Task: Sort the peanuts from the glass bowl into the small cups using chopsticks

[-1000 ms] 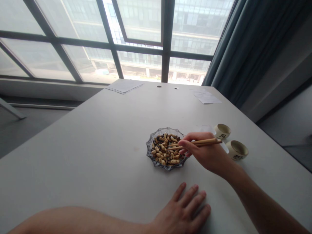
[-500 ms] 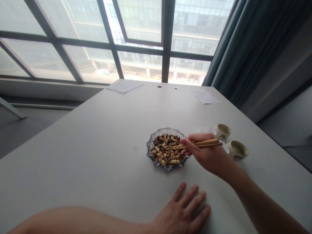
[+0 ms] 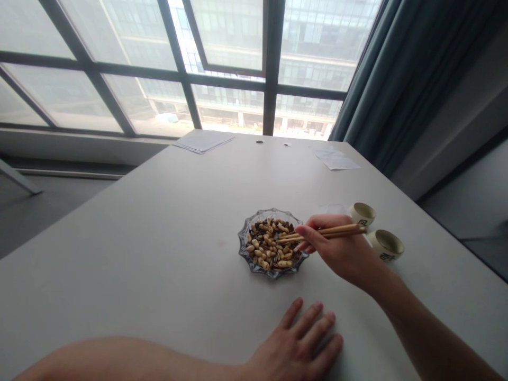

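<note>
A scalloped glass dish [image 3: 245, 256] holds peanuts and dark seeds [image 3: 268, 245] near the middle of the white table [image 3: 159, 238]. My right hand [image 3: 337, 248] is closed around a pair of wooden chopsticks [image 3: 329, 231], whose tips reach over the right side of the dish among the nuts. My left hand [image 3: 296, 344] lies flat on the table nearer to me, fingers spread, holding nothing.
Two small cream cups [image 3: 362, 213] [image 3: 387, 244] stand just right of my right hand. Sheets of paper [image 3: 203, 140] [image 3: 335, 159] lie at the table's far edge by the window. A dark curtain [image 3: 397, 79] hangs at the right.
My right hand and the chopsticks have shifted slightly to the right, with the tips staying over the dish's right side. My left hand has not moved.
</note>
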Available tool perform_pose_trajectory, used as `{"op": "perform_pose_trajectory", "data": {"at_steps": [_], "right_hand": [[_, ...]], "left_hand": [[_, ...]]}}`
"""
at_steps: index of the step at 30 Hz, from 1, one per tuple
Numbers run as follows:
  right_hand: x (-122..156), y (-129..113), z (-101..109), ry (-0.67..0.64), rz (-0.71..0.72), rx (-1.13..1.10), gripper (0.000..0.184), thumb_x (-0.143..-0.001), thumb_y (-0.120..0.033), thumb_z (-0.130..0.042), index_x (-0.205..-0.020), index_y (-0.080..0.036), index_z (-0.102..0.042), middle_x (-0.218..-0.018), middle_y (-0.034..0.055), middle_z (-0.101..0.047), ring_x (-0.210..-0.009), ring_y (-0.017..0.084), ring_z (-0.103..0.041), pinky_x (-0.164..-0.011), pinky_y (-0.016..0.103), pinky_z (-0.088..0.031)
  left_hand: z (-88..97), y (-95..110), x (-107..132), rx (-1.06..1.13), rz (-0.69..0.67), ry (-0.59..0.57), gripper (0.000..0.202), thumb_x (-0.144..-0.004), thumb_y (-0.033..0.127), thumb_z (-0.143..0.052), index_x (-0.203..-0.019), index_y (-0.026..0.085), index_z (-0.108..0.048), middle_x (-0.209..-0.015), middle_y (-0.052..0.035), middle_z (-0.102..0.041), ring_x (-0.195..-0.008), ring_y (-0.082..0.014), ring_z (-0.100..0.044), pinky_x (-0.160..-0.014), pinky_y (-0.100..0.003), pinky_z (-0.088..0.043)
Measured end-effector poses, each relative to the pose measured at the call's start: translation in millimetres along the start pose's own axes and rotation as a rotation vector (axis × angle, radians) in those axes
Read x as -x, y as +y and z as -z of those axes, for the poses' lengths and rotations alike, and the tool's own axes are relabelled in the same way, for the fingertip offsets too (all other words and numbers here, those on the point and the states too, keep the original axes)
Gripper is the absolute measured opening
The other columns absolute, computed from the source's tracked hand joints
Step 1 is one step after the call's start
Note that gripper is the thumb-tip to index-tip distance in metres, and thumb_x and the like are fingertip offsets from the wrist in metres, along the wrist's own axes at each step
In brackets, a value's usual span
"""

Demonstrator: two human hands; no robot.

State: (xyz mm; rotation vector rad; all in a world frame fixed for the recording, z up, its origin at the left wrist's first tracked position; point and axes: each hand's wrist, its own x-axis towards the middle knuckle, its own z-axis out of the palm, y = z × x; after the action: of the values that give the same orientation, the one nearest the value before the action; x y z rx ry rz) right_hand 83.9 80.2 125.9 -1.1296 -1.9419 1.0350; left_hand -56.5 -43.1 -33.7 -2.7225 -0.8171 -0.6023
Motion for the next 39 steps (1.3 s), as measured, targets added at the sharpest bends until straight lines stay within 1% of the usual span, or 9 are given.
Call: {"op": "perform_pose_trajectory", "data": {"at_steps": [3, 6, 10, 14, 17, 25, 29, 31, 39], "right_hand": [[-1.3, 4.6, -4.5, -0.020, -0.021, -0.023, 0.035, -0.095, -0.048, -0.070, -0.074, -0.020, -0.072, -0.068, 0.0049, -0.077, -0.069, 0.024, -0.078, -0.059, 0.028, -0.059], [-1.6, 3.9, -6.0, -0.012, -0.025, -0.001, 0.036, -0.095, -0.048, -0.070, -0.070, -0.021, -0.068, -0.066, 0.0043, -0.076, -0.067, 0.023, -0.078, -0.057, 0.027, -0.057], [-1.1, 1.4, -6.0, 0.008, -0.004, 0.064, 0.040, -0.097, -0.048, -0.067, -0.068, -0.021, -0.065, -0.064, 0.0036, -0.076, -0.066, 0.021, -0.077, -0.056, 0.025, -0.053], [-0.8, 2.2, -6.3, 0.027, 0.027, 0.110, 0.042, -0.099, -0.048, -0.064, -0.068, -0.021, -0.065, -0.064, 0.0032, -0.075, -0.065, 0.021, -0.076, -0.056, 0.026, -0.051], [-0.6, 2.3, -5.6, 0.041, 0.038, 0.128, 0.042, -0.099, -0.048, -0.064, -0.067, -0.021, -0.065, -0.063, 0.0032, -0.075, -0.063, 0.021, -0.075, -0.055, 0.026, -0.049], [-1.2, 0.8, -5.8, 0.020, -0.011, 0.060, 0.036, -0.095, -0.046, -0.070, -0.070, -0.021, -0.068, -0.064, 0.0030, -0.076, -0.063, 0.021, -0.076, -0.055, 0.026, -0.052], [-2.4, 3.0, -6.7, 0.017, -0.013, 0.044, 0.033, -0.095, -0.044, -0.072, -0.071, -0.020, -0.070, -0.065, 0.0026, -0.077, -0.064, 0.020, -0.077, -0.057, 0.025, -0.053], [-2.6, 3.7, -6.7, 0.012, -0.012, 0.035, 0.034, -0.095, -0.045, -0.071, -0.071, -0.020, -0.069, -0.066, 0.0029, -0.077, -0.065, 0.021, -0.077, -0.057, 0.025, -0.053], [-3.7, 5.3, -7.6, 0.011, -0.013, 0.042, 0.036, -0.096, -0.044, -0.071, -0.068, -0.021, -0.065, -0.066, 0.0028, -0.077, -0.066, 0.021, -0.077, -0.057, 0.024, -0.052]], "left_hand": [[-0.4, 0.3, 0.3, -0.005, -0.007, -0.013, 0.032, -0.114, 0.031, -0.052, -0.143, 0.021, -0.059, -0.153, -0.0109, -0.053, -0.138, -0.0312, -0.051, -0.117, -0.052, -0.036], [0.7, -0.2, 0.0, -0.006, -0.010, -0.007, 0.031, -0.114, 0.031, -0.052, -0.143, 0.021, -0.060, -0.152, -0.0107, -0.054, -0.138, -0.0313, -0.052, -0.117, -0.052, -0.036], [2.1, -1.0, -0.4, -0.007, -0.005, -0.008, 0.031, -0.115, 0.031, -0.051, -0.143, 0.021, -0.060, -0.152, -0.0098, -0.055, -0.138, -0.0310, -0.052, -0.117, -0.052, -0.037], [1.5, -1.0, -0.2, -0.012, -0.010, -0.033, 0.032, -0.115, 0.031, -0.052, -0.144, 0.022, -0.059, -0.154, -0.0108, -0.053, -0.139, -0.0309, -0.051, -0.117, -0.051, -0.035], [1.3, -0.8, -0.4, -0.011, -0.010, -0.026, 0.032, -0.114, 0.031, -0.053, -0.144, 0.022, -0.059, -0.153, -0.0110, -0.053, -0.139, -0.0309, -0.051, -0.118, -0.051, -0.035], [1.0, -1.0, -1.0, -0.013, 0.001, 0.009, 0.029, -0.115, 0.030, -0.052, -0.141, 0.022, -0.061, -0.150, -0.0094, -0.056, -0.137, -0.0303, -0.052, -0.117, -0.051, -0.035], [1.5, -0.7, -1.3, -0.008, 0.003, -0.014, 0.030, -0.114, 0.030, -0.053, -0.142, 0.022, -0.060, -0.152, -0.0100, -0.055, -0.137, -0.0303, -0.052, -0.117, -0.051, -0.035], [2.8, -1.1, -1.7, -0.007, -0.002, -0.025, 0.030, -0.115, 0.031, -0.052, -0.142, 0.022, -0.060, -0.152, -0.0101, -0.055, -0.137, -0.0301, -0.052, -0.117, -0.050, -0.036], [0.0, -0.3, -0.6, -0.012, 0.003, 0.019, 0.030, -0.115, 0.031, -0.052, -0.141, 0.021, -0.061, -0.150, -0.0092, -0.056, -0.137, -0.0304, -0.052, -0.118, -0.051, -0.034]]}}
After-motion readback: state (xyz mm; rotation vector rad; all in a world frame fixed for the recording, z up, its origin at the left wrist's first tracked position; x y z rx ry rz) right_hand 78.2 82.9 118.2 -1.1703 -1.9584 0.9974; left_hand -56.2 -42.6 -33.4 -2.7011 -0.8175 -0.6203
